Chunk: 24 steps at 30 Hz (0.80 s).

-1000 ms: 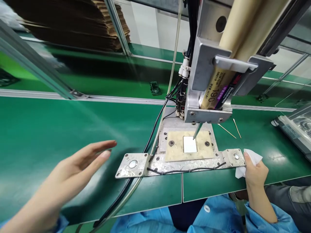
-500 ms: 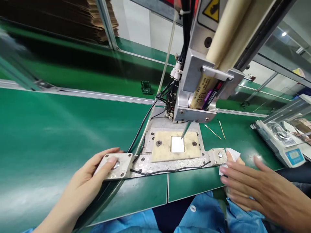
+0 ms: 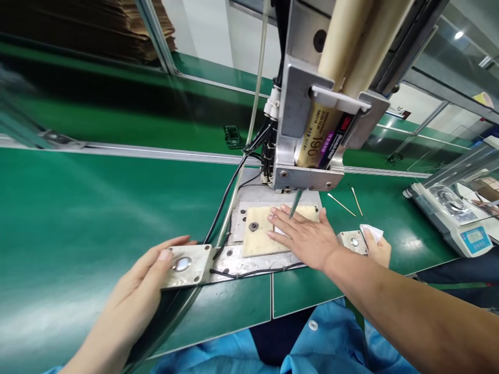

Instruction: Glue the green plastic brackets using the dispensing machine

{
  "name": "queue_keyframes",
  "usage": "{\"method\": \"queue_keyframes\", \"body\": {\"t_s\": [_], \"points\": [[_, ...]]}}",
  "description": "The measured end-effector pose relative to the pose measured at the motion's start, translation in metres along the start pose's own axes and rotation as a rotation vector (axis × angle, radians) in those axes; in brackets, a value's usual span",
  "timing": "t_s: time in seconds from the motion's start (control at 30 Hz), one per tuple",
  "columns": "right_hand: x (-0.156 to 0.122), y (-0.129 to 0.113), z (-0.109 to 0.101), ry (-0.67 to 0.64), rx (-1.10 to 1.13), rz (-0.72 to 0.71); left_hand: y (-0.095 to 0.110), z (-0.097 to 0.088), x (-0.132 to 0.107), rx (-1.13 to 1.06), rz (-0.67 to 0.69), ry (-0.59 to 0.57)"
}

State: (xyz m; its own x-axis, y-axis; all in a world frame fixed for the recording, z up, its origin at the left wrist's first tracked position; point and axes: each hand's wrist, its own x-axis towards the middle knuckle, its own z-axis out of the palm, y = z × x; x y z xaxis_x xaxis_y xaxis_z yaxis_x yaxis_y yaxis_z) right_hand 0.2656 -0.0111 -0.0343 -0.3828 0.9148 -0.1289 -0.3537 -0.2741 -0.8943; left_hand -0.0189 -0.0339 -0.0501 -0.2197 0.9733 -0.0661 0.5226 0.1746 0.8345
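Note:
My left hand [image 3: 136,280] grips the end of the left button block [image 3: 191,267], its thumb on top beside the round metal button. Between finger and thumb, my right hand [image 3: 381,253] holds a folded white wipe [image 3: 372,231], right beside the right button block [image 3: 353,241]. Another person's hand [image 3: 307,236] reaches in from the right and lies over the cream fixture plate [image 3: 255,244]. Under its fingers a white square piece [image 3: 278,230] in the plate's recess is mostly hidden. The dispensing nozzle [image 3: 295,203] points down just above that hand.
Above the fixture stands a dispenser head [image 3: 307,179] with a twin adhesive cartridge [image 3: 317,137]. Two cotton swabs [image 3: 341,204] lie to its right, near a digital scale [image 3: 452,213]. Cables and a clear tube [image 3: 234,202] run down the left side. Behind the rail sits a small circuit board [image 3: 233,136].
The other person's hand has moved left from my right hand onto the fixture plate, covering most of the white piece. My left thumb has slid off the button.

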Motion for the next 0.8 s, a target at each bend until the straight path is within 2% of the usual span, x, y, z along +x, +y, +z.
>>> {"method": "queue_keyframes", "body": {"t_s": [0.13,0.23,0.3,0.37,0.5,0.6,0.67,0.73,0.8], "points": [[0.003,0.005,0.002,-0.015,0.440,0.038,0.002,0.002,-0.003,-0.215,-0.176,-0.062],[0.003,0.007,0.003,0.014,0.494,0.056,-0.002,0.004,-0.002,-0.279,-0.179,-0.080],[0.004,0.008,0.002,0.002,0.418,0.028,-0.004,0.004,-0.002,-0.299,-0.176,-0.090],[0.004,0.009,-0.001,-0.041,0.161,-0.029,-0.006,0.004,-0.001,-0.313,-0.172,-0.092],[-0.004,0.005,-0.014,-0.188,-0.754,-0.090,-0.008,0.005,0.000,-0.324,-0.157,-0.103],[-0.019,0.001,-0.021,-0.229,-1.110,-0.075,-0.010,0.004,0.001,-0.311,-0.148,-0.112],[-0.028,-0.002,-0.022,-0.239,-1.478,-0.095,-0.012,0.004,0.002,-0.284,-0.130,-0.114],[-0.035,-0.005,-0.022,-0.270,-1.881,-0.155,-0.013,0.003,0.002,-0.252,-0.107,-0.111],[-0.037,-0.008,-0.022,-0.339,-2.113,-0.253,-0.016,0.004,0.003,-0.192,-0.051,-0.082]]}}
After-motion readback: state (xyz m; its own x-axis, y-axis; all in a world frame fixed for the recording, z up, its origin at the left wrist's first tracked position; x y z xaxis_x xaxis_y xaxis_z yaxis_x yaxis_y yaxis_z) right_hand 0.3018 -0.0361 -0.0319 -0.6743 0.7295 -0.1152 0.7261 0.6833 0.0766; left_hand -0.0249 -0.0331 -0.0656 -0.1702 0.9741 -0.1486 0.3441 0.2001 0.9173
